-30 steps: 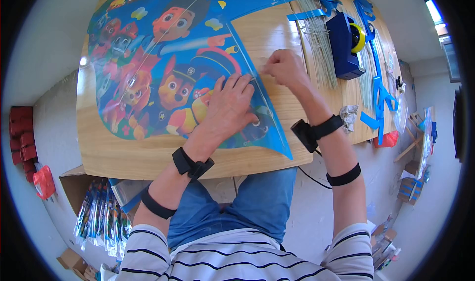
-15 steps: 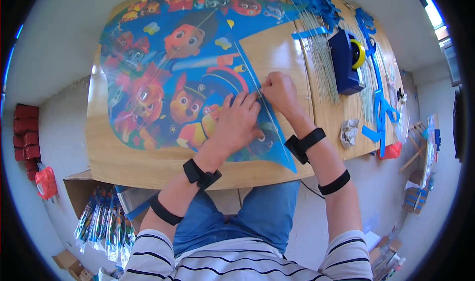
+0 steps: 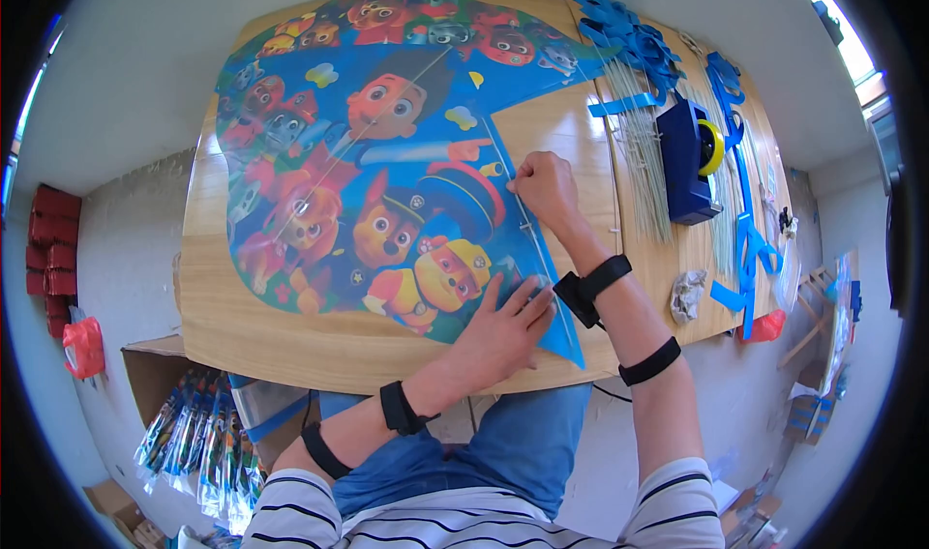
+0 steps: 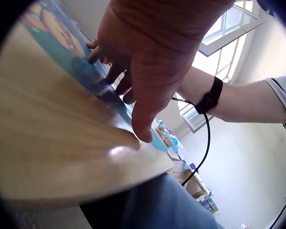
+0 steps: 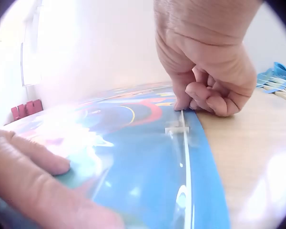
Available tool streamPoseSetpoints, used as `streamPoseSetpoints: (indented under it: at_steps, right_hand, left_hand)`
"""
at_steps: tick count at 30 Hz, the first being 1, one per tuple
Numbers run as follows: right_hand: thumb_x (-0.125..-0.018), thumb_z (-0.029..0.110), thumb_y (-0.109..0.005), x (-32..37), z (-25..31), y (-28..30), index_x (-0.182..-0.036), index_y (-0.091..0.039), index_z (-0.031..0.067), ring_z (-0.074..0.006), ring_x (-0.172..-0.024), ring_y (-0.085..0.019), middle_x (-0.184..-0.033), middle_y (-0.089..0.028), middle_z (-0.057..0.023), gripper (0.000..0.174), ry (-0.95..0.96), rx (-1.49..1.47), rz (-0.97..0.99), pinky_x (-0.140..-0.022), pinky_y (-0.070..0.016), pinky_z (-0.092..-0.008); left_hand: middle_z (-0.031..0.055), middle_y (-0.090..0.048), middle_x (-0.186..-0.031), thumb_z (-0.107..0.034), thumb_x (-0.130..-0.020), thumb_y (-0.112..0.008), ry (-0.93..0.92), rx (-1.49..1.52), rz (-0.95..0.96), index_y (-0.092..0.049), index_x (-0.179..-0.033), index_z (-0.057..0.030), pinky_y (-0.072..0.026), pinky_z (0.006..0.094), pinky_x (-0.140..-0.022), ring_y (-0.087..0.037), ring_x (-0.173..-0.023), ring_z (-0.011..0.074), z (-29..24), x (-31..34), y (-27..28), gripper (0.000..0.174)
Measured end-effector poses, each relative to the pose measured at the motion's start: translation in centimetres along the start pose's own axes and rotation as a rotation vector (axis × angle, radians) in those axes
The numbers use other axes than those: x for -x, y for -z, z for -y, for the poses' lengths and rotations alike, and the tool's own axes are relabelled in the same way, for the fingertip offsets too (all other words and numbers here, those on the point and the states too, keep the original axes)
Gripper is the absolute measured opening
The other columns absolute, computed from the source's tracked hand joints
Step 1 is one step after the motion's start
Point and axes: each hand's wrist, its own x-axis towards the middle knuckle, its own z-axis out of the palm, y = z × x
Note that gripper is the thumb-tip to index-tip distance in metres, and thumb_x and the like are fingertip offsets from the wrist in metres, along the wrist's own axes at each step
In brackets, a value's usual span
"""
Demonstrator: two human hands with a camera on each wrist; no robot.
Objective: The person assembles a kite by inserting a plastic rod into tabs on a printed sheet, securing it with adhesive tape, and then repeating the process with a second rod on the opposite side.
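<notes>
A kite sheet printed with cartoon dogs and a child lies flat on the table. Along its right edge runs a thin white rod, with a small clear crosspiece on it. My right hand is at this edge, fingers curled, and pinches the rod just beyond the crosspiece with thumb and fingertips. Nearer to me, my left hand rests with spread fingers on the sheet's lower right part, its fingertips close to the rod. In the left wrist view the left thumb stands apart from the fingers.
A blue tape dispenser with yellow-cored tape stands at the right, beside bundles of thin rods. Blue ribbons lie behind and along the right. A crumpled wad sits near the right edge. Packed kites fill a box below left.
My right hand has come from beside the sheet onto its edge. The left hand has slid toward me along the rod, away from the right hand. The head view has shifted.
</notes>
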Motion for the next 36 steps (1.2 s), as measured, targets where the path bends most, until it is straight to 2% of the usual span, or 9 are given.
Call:
streamPoseSetpoints:
  at_steps: [3, 6, 12, 21, 24, 27, 30, 33, 36]
  right_hand:
    - [-0.073, 0.019, -0.087, -1.4, 0.8, -0.5, -0.077, -0.074, 0.0050, -0.0351, -0.085, -0.073, -0.085, -0.074, -0.0177, 0.020, -0.083, 0.047, -0.030, -0.074, -0.0559, -0.0453]
    - [-0.079, 0.014, -0.067, -2.9, 2.1, -0.5, -0.086, -0.072, 0.0036, -0.0425, -0.095, -0.070, -0.093, -0.073, -0.0216, 0.014, -0.074, 0.082, 0.016, -0.079, -0.0553, -0.0507]
    - [-0.082, 0.018, -0.067, -6.3, 4.9, -1.4, -0.095, -0.073, 0.0021, -0.0430, -0.098, -0.070, -0.100, -0.074, -0.0212, 0.021, -0.072, 0.102, -0.072, -0.082, -0.0554, -0.0515]
    - [-0.080, 0.021, -0.071, -10.8, 7.3, -2.0, -0.103, -0.076, 0.0048, -0.0422, -0.108, -0.070, -0.115, -0.073, -0.0218, 0.029, -0.161, 0.102, -0.028, -0.087, -0.0574, -0.0482]
    - [-0.080, 0.021, -0.071, -11.6, 7.8, -2.1, -0.104, -0.076, 0.0043, -0.0411, -0.109, -0.070, -0.114, -0.074, -0.0209, 0.030, -0.196, 0.080, -0.046, -0.087, -0.0576, -0.0482]
    - [-0.078, 0.022, -0.077, -13.5, 6.5, -2.7, -0.104, -0.075, 0.0036, -0.0413, -0.108, -0.070, -0.115, -0.074, -0.0207, 0.032, -0.231, -0.017, 0.020, -0.086, -0.0577, -0.0483]
    - [-0.074, 0.023, -0.084, -11.9, 5.5, -1.7, -0.105, -0.074, 0.0031, -0.0407, -0.106, -0.070, -0.114, -0.074, -0.0198, 0.038, -0.123, -0.038, 0.042, -0.083, -0.0575, -0.0486]
    - [-0.071, 0.025, -0.089, -8.8, 4.4, -1.0, -0.096, -0.075, 0.0021, -0.0396, -0.099, -0.072, -0.103, -0.076, -0.0189, 0.037, -0.024, 0.002, 0.010, -0.079, -0.0566, -0.0487]
    - [-0.072, 0.025, -0.089, -6.6, 3.4, -0.5, -0.084, -0.074, 0.0027, -0.0376, -0.091, -0.073, -0.091, -0.076, -0.0178, 0.029, -0.088, 0.092, 0.092, -0.075, -0.0555, -0.0478]
  left_hand:
    - [0.0116, -0.041, -0.157, -0.037, -0.075, -0.084, 0.008, 0.009, 0.031, -0.052, -0.143, -0.0037, -0.0217, 0.0657, -0.121, -0.029, -0.153, 0.0324, 0.0, 0.2, -0.1, 0.082]
    - [0.0112, -0.041, -0.158, -0.034, -0.075, -0.085, 0.036, 0.027, 0.058, -0.052, -0.143, -0.0038, -0.0211, 0.0663, -0.121, -0.030, -0.152, 0.0324, -0.3, 0.0, 0.5, 0.082]
    - [0.0110, -0.039, -0.160, -0.032, -0.076, -0.085, 0.039, 0.065, 0.052, -0.054, -0.143, -0.0042, -0.0201, 0.0666, -0.121, -0.030, -0.152, 0.0314, -0.3, -0.1, 0.9, 0.078]
    - [0.0106, -0.041, -0.159, -0.038, -0.081, -0.080, 0.033, 0.017, 0.079, -0.053, -0.145, -0.0052, -0.0166, 0.0662, -0.121, -0.028, -0.153, 0.0306, -0.3, -0.2, 1.1, 0.077]
    - [0.0104, -0.043, -0.158, -0.037, -0.079, -0.081, 0.036, 0.027, 0.074, -0.054, -0.145, -0.0052, -0.0174, 0.0656, -0.121, -0.029, -0.152, 0.0304, -0.3, -0.2, 1.1, 0.078]
    - [0.0103, -0.044, -0.157, -0.037, -0.077, -0.082, 0.039, 0.031, 0.068, -0.054, -0.144, -0.0051, -0.0185, 0.0650, -0.121, -0.031, -0.151, 0.0303, -0.4, -0.2, 1.3, 0.079]
    - [0.0105, -0.043, -0.156, -0.035, -0.075, -0.084, 0.043, 0.050, 0.037, -0.055, -0.142, -0.0053, -0.0206, 0.0649, -0.121, -0.032, -0.150, 0.0304, -0.2, -0.2, 1.2, 0.079]
    - [0.0105, -0.042, -0.157, -0.033, -0.073, -0.086, 0.051, 0.080, 0.018, -0.055, -0.141, -0.0056, -0.0226, 0.0650, -0.120, -0.032, -0.150, 0.0308, -0.3, -0.1, 0.7, 0.079]
    - [0.0103, -0.041, -0.157, -0.030, -0.072, -0.087, 0.062, 0.085, 0.025, -0.055, -0.140, -0.0059, -0.0242, 0.0653, -0.120, -0.033, -0.150, 0.0311, -0.3, -0.1, 0.5, 0.079]
